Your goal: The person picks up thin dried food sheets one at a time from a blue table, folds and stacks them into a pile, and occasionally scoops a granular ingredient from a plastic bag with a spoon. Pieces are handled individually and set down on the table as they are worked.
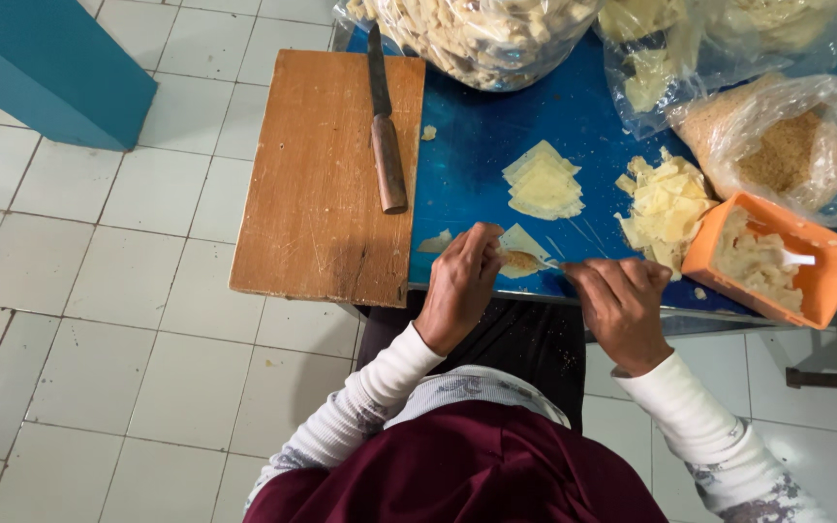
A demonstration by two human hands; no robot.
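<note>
Fingers (481,254) of 2 hands, 1 wrapper (520,242)

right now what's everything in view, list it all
wrapper with filling: one, pale yellow, table edge, between both hands
wrapper stack: one, pale yellow, table middle
loose wrappers: one heap, yellow, beside tub
tub: one, orange, right, holds pale filling
knife: one, wooden handle, on board
cutting board: one, brown, table's left end
plastic bags: several, clear, far side
table: one, blue
left hand: fingers on wrapper
right hand: fingers hold a thin utensil
</note>
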